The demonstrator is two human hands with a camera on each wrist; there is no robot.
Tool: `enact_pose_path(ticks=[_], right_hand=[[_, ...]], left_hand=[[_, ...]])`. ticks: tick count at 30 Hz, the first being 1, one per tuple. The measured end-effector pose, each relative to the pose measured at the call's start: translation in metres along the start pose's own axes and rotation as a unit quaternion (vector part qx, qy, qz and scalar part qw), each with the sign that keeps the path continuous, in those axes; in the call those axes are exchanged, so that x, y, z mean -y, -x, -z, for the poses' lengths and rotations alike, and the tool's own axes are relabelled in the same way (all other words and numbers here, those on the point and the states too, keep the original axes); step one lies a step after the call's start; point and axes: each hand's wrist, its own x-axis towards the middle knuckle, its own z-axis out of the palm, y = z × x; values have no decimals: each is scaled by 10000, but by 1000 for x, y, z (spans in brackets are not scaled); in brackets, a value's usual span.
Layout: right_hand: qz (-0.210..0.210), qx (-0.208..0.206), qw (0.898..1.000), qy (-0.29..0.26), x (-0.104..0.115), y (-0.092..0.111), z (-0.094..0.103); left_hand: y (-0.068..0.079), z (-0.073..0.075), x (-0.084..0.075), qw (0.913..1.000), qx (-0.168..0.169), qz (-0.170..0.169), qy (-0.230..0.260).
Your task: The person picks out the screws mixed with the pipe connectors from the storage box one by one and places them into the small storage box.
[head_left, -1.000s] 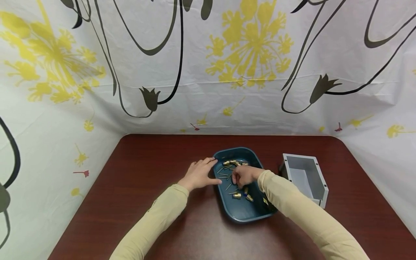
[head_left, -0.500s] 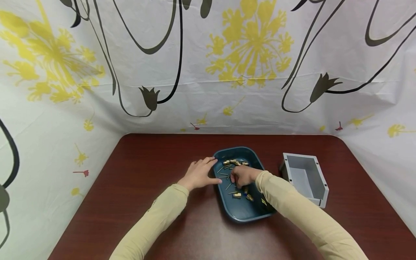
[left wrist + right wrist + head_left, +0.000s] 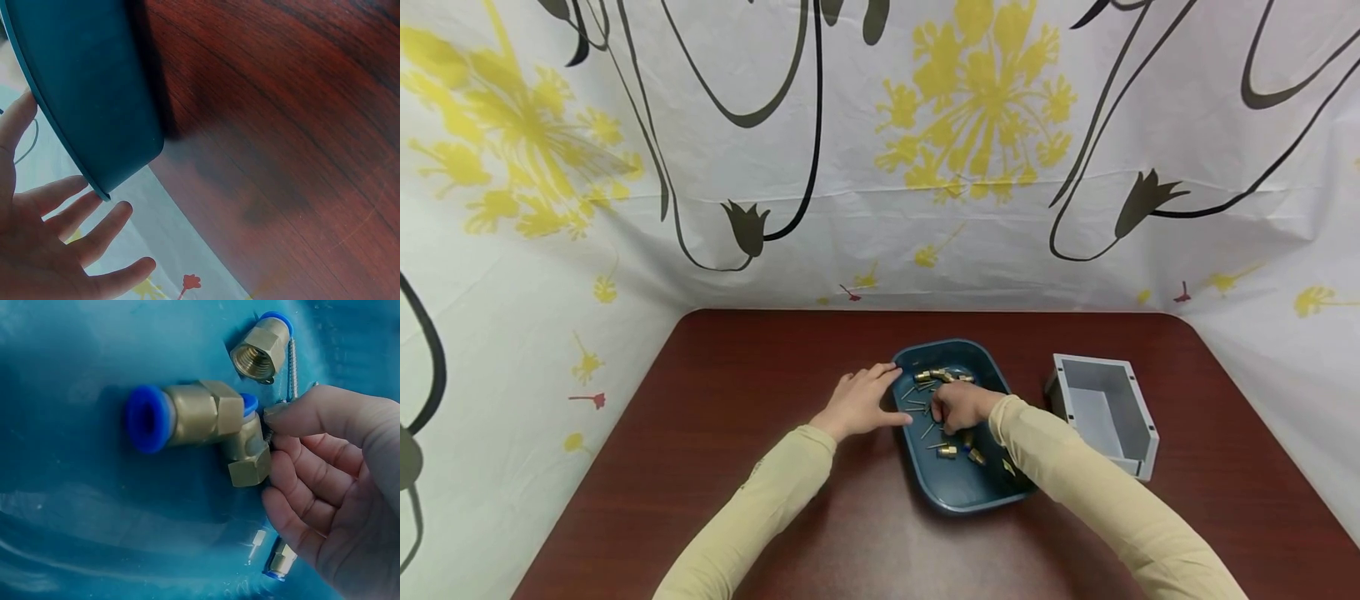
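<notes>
Brass fittings (image 3: 194, 414) — hex-sided, blue-collared — lie just beside the right hand (image 3: 337, 472), its fingers curled together; whether they pinch anything, I cannot tell. Fingers spread wide, the left hand (image 3: 859, 403) touches the smooth blue tray (image 3: 955, 490).

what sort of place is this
Probably a small indoor tabletop work spot: a wood-look table with a patterned sheet behind it, and a blue tray holding brass fittings and screws.
</notes>
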Motion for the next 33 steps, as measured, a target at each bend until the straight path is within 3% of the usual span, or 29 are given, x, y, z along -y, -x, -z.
enact_pose_path(ticks=[8, 14, 25, 33], right_hand=[[160, -281, 9991, -284, -5, 4, 8], [321, -464, 9967, -577, -5, 12, 25], [551, -786, 9933, -640, -8, 35, 56], [374, -985, 9923, -654, -19, 54, 75]], left_hand=[[1, -2, -2, 10000, -16, 57, -2], [0, -2, -4, 9999, 15, 125, -5], [1, 0, -4, 10000, 17, 69, -48], [1, 0, -3, 10000, 24, 91, -28]])
